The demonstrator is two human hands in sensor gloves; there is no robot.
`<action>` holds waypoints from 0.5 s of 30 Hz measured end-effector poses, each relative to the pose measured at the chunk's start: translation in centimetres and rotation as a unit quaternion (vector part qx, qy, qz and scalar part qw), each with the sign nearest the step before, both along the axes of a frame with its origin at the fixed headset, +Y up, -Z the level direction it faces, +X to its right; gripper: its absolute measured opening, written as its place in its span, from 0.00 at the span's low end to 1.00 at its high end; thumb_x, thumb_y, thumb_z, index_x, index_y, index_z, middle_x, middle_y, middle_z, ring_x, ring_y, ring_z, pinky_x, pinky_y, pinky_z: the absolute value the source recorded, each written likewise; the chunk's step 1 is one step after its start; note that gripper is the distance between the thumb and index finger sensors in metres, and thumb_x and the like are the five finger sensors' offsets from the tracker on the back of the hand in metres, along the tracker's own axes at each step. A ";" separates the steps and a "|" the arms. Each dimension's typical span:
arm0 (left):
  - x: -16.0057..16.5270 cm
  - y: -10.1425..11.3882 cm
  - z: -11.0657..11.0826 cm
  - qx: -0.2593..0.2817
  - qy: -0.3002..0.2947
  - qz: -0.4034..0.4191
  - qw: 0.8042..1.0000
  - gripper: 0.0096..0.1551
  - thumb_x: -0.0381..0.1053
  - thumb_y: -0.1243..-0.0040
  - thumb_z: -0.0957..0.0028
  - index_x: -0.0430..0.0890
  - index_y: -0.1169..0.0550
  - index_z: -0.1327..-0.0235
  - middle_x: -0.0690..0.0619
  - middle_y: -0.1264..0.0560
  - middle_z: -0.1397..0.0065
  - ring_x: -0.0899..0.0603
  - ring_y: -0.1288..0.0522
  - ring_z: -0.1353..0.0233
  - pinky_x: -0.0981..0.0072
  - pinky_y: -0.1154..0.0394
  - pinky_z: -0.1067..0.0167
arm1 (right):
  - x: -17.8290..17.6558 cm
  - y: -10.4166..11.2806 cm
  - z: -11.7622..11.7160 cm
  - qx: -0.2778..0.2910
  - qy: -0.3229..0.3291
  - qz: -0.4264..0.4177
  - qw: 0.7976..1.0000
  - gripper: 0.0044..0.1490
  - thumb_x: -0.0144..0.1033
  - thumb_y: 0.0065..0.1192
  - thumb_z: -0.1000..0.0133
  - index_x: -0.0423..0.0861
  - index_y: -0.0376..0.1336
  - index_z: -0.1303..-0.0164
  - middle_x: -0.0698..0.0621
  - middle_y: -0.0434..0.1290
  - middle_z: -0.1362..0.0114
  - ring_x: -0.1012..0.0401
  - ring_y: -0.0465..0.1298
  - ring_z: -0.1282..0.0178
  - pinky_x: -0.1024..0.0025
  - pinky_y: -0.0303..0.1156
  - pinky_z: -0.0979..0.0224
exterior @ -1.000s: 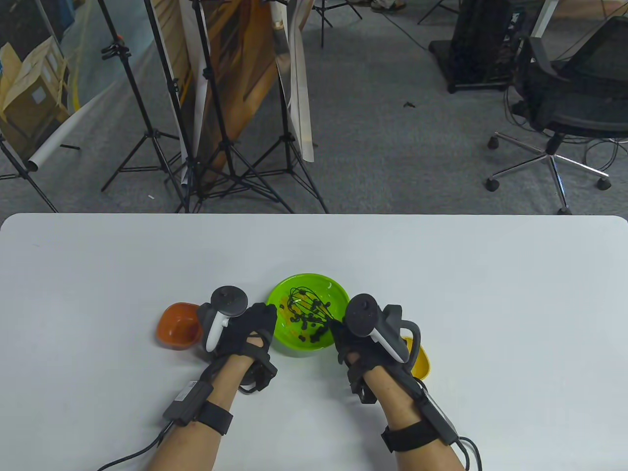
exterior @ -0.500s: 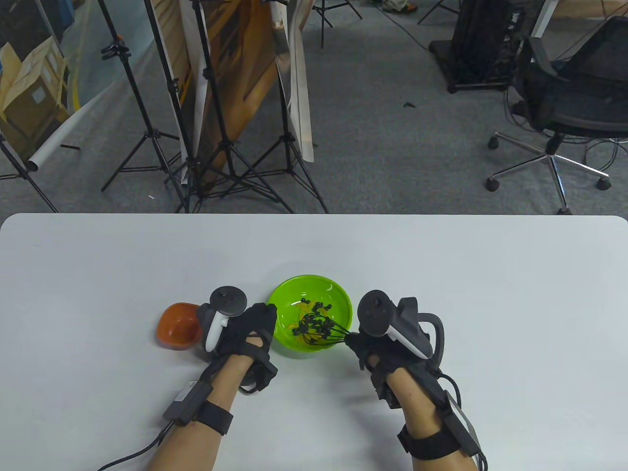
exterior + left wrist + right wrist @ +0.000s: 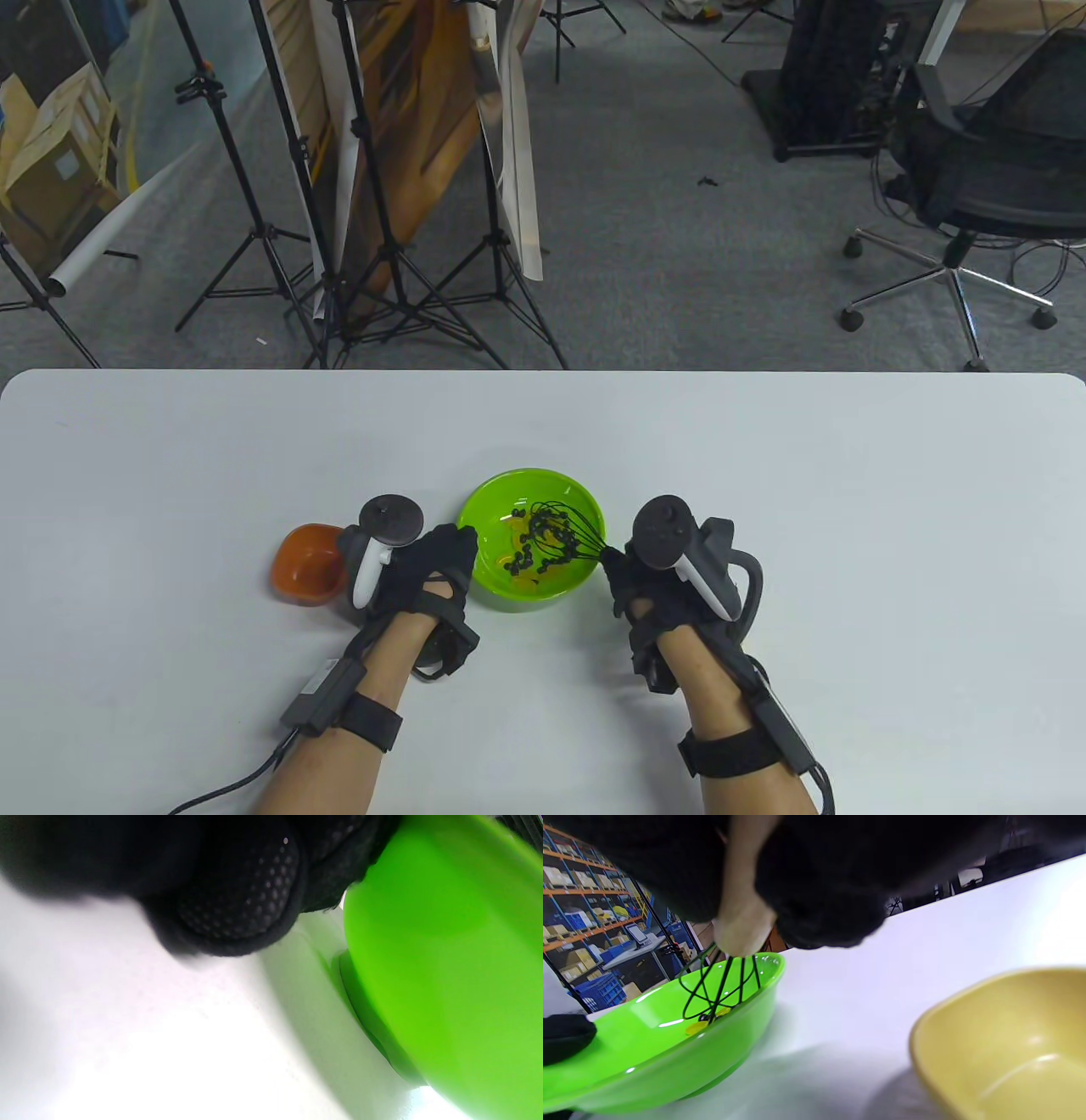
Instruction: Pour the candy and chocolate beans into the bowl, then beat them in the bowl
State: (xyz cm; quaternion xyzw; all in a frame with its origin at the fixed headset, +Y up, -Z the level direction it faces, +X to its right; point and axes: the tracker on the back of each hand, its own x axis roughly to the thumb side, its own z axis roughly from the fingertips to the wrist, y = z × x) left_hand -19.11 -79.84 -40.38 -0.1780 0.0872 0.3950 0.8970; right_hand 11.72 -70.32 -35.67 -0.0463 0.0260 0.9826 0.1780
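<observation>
Whisk [image 3: 556,536] handle hidden in gripping right hand [image 3: 649,586] | left hand [image 3: 433,569] steadies bowl [image 3: 501,497], grip unclear

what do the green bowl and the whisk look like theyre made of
Green bowl: probably glossy moulded plastic, judging by its uniform bright colour and sharp white highlights on the rim and inside. Whisk: thin black wire loops with a matte look, possibly coated metal or silicone; the frames can't settle which. Its handle is hidden in the right hand.

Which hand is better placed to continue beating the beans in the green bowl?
The right hand: it already grips the whisk, whose wires are inside the green bowl. The left hand rests against the bowl's left rim, steadying it.
</observation>
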 end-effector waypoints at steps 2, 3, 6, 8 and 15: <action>0.0 0.0 0.0 0.000 0.000 0.001 1.000 0.23 0.68 0.51 0.48 0.51 0.22 0.61 0.63 0.16 0.67 0.51 0.12 0.69 0.69 0.13 0.74 | -0.5 -0.6 -0.1 0.009 0.006 -0.012 1.000 0.35 0.56 0.67 0.47 0.37 0.76 0.49 0.45 0.84 0.67 0.58 0.78 0.89 0.61 0.81 0.85; 0.0 0.0 0.0 0.000 0.000 0.000 1.000 0.23 0.68 0.51 0.48 0.51 0.22 0.61 0.63 0.16 0.68 0.51 0.12 0.69 0.69 0.13 0.74 | -0.9 -0.8 -0.1 0.015 0.009 -0.013 1.000 0.35 0.56 0.67 0.48 0.37 0.76 0.49 0.45 0.84 0.67 0.58 0.78 0.89 0.61 0.81 0.85; 0.0 0.0 0.0 0.000 0.001 -0.001 1.000 0.23 0.68 0.52 0.48 0.52 0.22 0.61 0.63 0.16 0.67 0.51 0.12 0.69 0.70 0.13 0.74 | -1.8 -1.2 0.0 0.023 0.025 -0.002 0.999 0.35 0.56 0.67 0.48 0.37 0.76 0.48 0.44 0.84 0.67 0.58 0.79 0.88 0.60 0.81 0.84; 0.0 0.0 0.0 -0.001 0.002 0.000 1.000 0.23 0.69 0.52 0.48 0.52 0.22 0.61 0.63 0.16 0.67 0.51 0.12 0.69 0.70 0.13 0.74 | -2.2 -1.2 0.1 0.025 0.037 0.001 0.999 0.35 0.56 0.67 0.47 0.38 0.76 0.47 0.45 0.84 0.66 0.58 0.79 0.88 0.60 0.81 0.84; -0.2 0.0 0.0 -0.003 0.009 0.002 1.000 0.23 0.69 0.52 0.49 0.52 0.22 0.61 0.64 0.16 0.67 0.52 0.12 0.69 0.70 0.13 0.74 | -2.9 0.5 0.8 0.003 0.105 -0.004 0.994 0.34 0.55 0.71 0.48 0.40 0.77 0.48 0.43 0.85 0.66 0.56 0.79 0.87 0.58 0.80 0.82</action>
